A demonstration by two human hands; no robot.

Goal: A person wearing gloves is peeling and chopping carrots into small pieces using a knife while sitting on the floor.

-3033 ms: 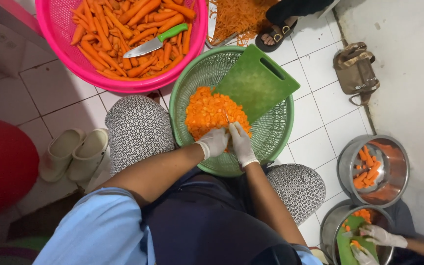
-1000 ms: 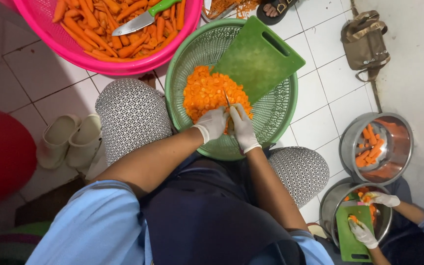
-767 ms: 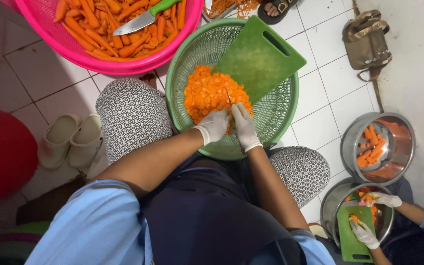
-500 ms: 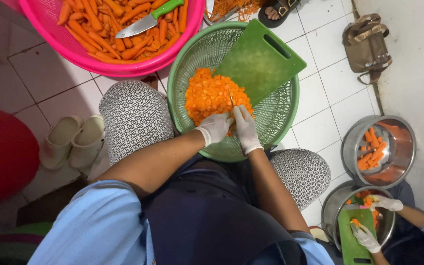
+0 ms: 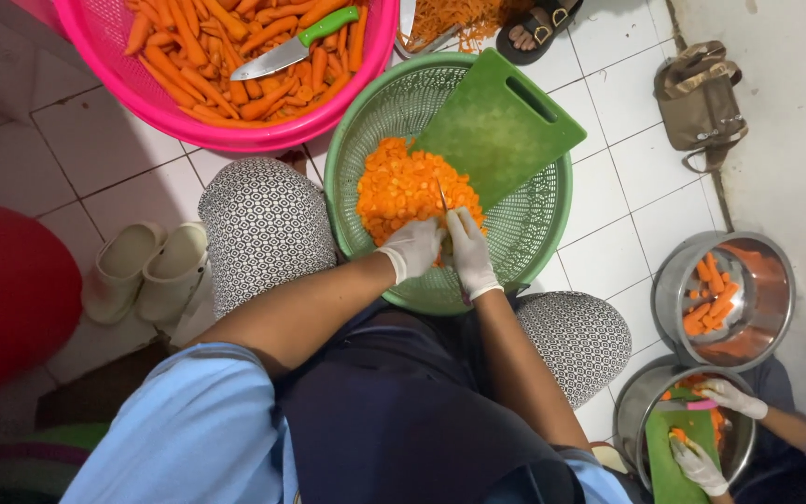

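Green basket (image 5: 534,229): perforated matt plastic. Cutting board (image 5: 496,126): smooth green plastic. Steel bowl (image 5: 767,271): glossy metal. Floor (image 5: 627,187): glazed white tile.

Just the one view, worn on the head and aimed almost straight down past the chest and apron onto the lap and tiled floor. Close enough that both forearms fill the middle, with the left hand (image 5: 412,247) and right hand (image 5: 469,250) meeting dead centre over the green basket (image 5: 534,224). Pink basin (image 5: 188,112) cut off by the top edge, a co-worker's steel bowls (image 5: 767,271) squeezed into the bottom right corner, pale shoes (image 5: 146,271) off at the left. Top of frame points away from the body. No second view to overlap with.
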